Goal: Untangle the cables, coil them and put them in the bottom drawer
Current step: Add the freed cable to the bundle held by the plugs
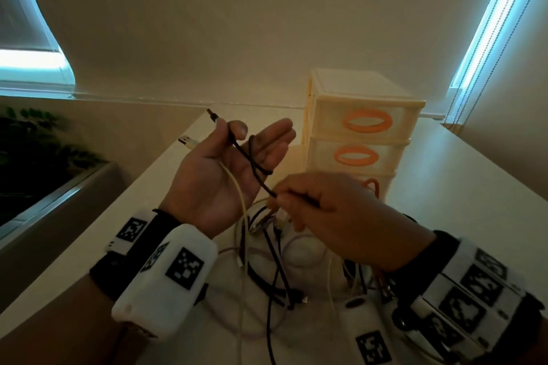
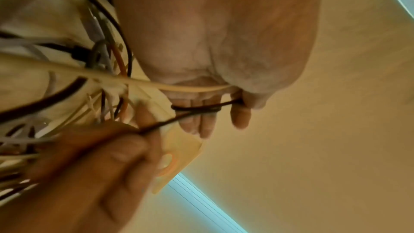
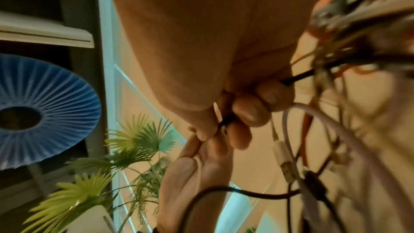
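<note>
My left hand [image 1: 252,139] is raised palm up with its fingers nearly straight. Its thumb pins a thin black cable [image 1: 252,163] that loops once around the fingers; the cable's plug [image 1: 212,114] sticks up past the thumb. A white cable [image 1: 234,187] runs across the same palm, and its USB plug [image 1: 186,141] pokes out to the left. My right hand [image 1: 278,198] pinches the black cable just below the loop. In the left wrist view the loop [image 2: 197,108] circles the left hand's fingers. The rest of the tangle [image 1: 267,275] lies on the table beneath both hands.
A cream drawer unit [image 1: 364,104] with orange handles stands behind my right hand, which hides most of the bottom drawer [image 1: 382,187]. The white table [image 1: 459,187] ends close on the left, where a planter with a plant [image 1: 35,139] stands lower down.
</note>
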Motion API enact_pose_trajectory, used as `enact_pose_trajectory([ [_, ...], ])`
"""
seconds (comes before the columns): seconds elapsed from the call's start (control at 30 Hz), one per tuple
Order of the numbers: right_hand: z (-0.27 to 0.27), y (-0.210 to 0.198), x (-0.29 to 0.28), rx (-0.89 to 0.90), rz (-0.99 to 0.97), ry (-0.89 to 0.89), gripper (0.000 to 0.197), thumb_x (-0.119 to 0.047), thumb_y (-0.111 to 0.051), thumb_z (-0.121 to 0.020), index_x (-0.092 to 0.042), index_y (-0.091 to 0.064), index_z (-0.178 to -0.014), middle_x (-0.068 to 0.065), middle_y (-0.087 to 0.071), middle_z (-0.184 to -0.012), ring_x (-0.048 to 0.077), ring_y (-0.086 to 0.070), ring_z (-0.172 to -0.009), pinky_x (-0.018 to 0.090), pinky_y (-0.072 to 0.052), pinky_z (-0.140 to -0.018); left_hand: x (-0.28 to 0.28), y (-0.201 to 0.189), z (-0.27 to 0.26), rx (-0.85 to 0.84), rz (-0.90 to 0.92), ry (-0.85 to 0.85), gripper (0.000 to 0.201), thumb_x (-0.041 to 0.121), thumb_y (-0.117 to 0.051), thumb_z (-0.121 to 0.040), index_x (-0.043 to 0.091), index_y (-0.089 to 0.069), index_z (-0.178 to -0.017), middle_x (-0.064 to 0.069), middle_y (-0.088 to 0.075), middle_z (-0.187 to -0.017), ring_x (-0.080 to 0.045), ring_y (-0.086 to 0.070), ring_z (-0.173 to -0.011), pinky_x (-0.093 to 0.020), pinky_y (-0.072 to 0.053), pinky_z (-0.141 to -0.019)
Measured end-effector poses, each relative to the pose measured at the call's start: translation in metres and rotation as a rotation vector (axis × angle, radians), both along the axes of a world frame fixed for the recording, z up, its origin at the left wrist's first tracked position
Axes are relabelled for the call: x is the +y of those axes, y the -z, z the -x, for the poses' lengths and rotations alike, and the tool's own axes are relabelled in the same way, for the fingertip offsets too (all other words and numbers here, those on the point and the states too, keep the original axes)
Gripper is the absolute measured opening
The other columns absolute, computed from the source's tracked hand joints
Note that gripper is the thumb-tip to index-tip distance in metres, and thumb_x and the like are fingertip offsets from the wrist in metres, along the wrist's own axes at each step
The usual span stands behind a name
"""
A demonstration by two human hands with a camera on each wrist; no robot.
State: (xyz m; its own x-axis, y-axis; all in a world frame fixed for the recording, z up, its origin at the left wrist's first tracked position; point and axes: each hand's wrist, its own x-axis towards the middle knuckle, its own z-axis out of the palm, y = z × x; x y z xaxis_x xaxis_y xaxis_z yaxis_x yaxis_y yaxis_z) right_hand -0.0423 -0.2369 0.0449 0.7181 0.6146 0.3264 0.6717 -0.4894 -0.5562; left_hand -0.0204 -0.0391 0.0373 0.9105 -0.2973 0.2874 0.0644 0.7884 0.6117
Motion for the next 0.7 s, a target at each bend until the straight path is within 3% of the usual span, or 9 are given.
enact_pose_trajectory([
  [0.1,-0.013,0.018,-0.016,0.065,0.041,0.107,0.018,-0.033,-0.052,-0.103,-0.03,-0.067,-0.093,-0.005,-0.065,-0.076,0.012,-0.062,-0.07,0.03,-0.052,-0.065,0.003,-0.001,0.0,0.074,0.062,-0.108,0.05,0.041,-0.036,-0.108,0.012,-0.057,-0.073,-0.016,-0.074,-0.112,-0.031,-0.072,-0.106,-0.032,-0.06,-0.086],
  [0.2,-0.025,0.023,-0.027,-0.035,-0.029,0.299,0.019,-0.034,-0.053,-0.102,-0.03,-0.063,-0.086,-0.01,-0.063,-0.072,0.003,-0.058,-0.065,0.018,-0.043,-0.056,0.002,0.002,-0.001,0.091,0.016,-0.104,0.049,0.04,-0.036,-0.108,0.016,-0.055,-0.071,0.0,-0.065,-0.077,-0.018,-0.066,-0.074,-0.026,-0.055,-0.067],
  [0.3,-0.023,0.019,-0.027,-0.035,-0.078,0.264,0.019,-0.029,-0.054,-0.102,-0.028,-0.064,-0.086,-0.017,-0.062,-0.072,0.0,-0.055,-0.06,0.014,-0.041,-0.054,0.0,0.005,-0.004,0.074,-0.005,-0.061,0.047,0.04,-0.033,-0.108,0.016,-0.054,-0.073,0.002,-0.055,-0.07,-0.014,-0.054,-0.063,-0.025,-0.049,-0.059],
  [0.4,-0.02,0.018,-0.026,0.047,0.039,0.151,0.018,-0.029,-0.053,-0.102,-0.031,-0.065,-0.088,-0.021,-0.063,-0.078,0.0,-0.057,-0.068,0.012,-0.044,-0.061,0.005,0.007,-0.007,0.064,0.047,0.012,0.045,0.04,-0.033,-0.11,0.017,-0.052,-0.076,0.005,-0.048,-0.066,-0.01,-0.045,-0.055,-0.023,-0.042,-0.053],
  [0.47,-0.023,0.017,-0.03,0.084,0.07,0.184,0.018,-0.031,-0.052,-0.102,-0.032,-0.066,-0.09,-0.018,-0.064,-0.077,0.002,-0.059,-0.069,0.013,-0.044,-0.061,0.007,0.007,-0.007,0.049,0.054,0.067,0.044,0.04,-0.031,-0.11,0.017,-0.05,-0.078,0.006,-0.046,-0.063,-0.009,-0.043,-0.053,-0.023,-0.039,-0.053],
  [0.57,-0.029,0.018,-0.035,0.068,0.115,0.268,0.021,-0.034,-0.05,-0.102,-0.033,-0.064,-0.087,-0.016,-0.065,-0.075,0.004,-0.06,-0.065,0.019,-0.046,-0.058,0.007,0.007,-0.006,0.026,0.011,0.116,0.044,0.04,-0.03,-0.111,0.019,-0.049,-0.078,0.007,-0.045,-0.061,-0.008,-0.041,-0.05,-0.023,-0.035,-0.051],
  [0.7,-0.03,0.017,-0.04,0.017,0.132,0.415,0.023,-0.036,-0.045,-0.103,-0.028,-0.061,-0.087,-0.008,-0.066,-0.08,0.008,-0.061,-0.07,0.034,-0.055,-0.067,0.007,0.006,-0.004,0.0,-0.045,0.237,0.044,0.04,-0.027,-0.112,0.019,-0.046,-0.079,0.007,-0.045,-0.06,-0.008,-0.035,-0.048,-0.023,-0.03,-0.048],
])
